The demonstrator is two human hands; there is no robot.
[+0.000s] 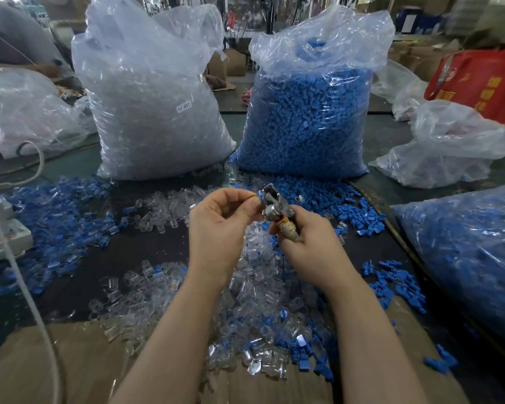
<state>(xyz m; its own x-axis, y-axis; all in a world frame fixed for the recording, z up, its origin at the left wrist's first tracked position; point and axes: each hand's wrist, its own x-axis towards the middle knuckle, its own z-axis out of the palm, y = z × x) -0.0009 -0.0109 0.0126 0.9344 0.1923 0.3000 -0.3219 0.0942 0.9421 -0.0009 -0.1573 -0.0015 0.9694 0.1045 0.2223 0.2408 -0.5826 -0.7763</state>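
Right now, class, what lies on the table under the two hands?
Loose clear plastic caps with some blue pieces lie heaped below the left hand and right hand, which hold a metal tool. Whatever sits directly beneath the hands and forearms is covered.

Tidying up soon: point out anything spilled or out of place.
Loose clear pieces and blue pieces lie strewn and mixed across the table and cardboard, outside the clear bag and blue bag. The right hand's tool has a wrapped handle.
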